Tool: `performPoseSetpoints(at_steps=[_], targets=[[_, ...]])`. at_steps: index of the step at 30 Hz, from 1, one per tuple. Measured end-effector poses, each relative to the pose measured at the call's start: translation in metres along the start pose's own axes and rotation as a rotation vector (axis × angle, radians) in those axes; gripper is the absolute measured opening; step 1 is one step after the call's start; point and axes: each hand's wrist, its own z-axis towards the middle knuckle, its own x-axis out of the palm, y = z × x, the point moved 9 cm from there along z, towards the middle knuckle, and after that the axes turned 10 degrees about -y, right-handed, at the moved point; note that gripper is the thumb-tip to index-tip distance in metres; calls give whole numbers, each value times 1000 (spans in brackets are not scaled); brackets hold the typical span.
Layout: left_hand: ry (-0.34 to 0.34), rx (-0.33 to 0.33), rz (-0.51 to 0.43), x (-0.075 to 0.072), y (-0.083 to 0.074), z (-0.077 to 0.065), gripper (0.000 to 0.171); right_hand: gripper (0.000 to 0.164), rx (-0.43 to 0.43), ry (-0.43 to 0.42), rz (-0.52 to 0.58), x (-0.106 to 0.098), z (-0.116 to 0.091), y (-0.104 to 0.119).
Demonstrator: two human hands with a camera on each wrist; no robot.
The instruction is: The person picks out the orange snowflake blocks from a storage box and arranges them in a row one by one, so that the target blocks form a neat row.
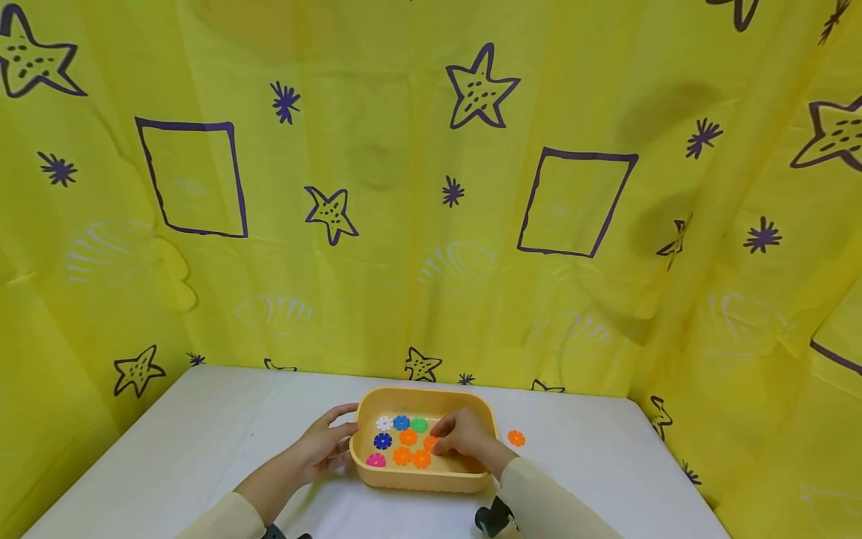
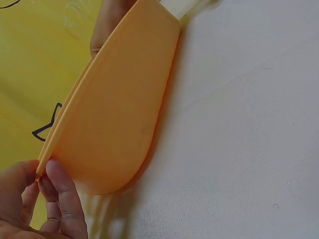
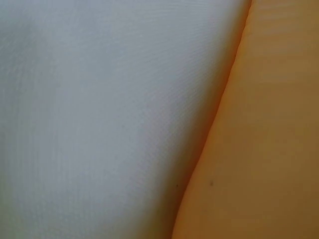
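An orange flower-shaped plastic disc, inside a yellow-orange rounded-rectangular plastic tray, is pinched by the right hand; the left hand grips the tray's rim; a second orange disc lies beside it on the white table.

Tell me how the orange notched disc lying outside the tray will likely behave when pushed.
The orange notched disc lies flat, so it would probably slide rather than roll. It looks thin and small beside the tray, so probably light. Its regular, unbent outline suggests it may be stiff.
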Motion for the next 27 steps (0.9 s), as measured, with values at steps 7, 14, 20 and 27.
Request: performPoseSetpoints(at_steps=[7,14,20,27], targets=[[3,2,0,0,-1,0,50,20,28,-1,-1,0,1,-3],[5,4,-2,0,-1,-1,51,19,19,-3,6,0,1,-3],[0,-2,-4,0,0,0,51,20,29,-5,15,1,1,-4],[-1,0,-4,0,1,0,51,20,36,-11,28,1,2,-5]])
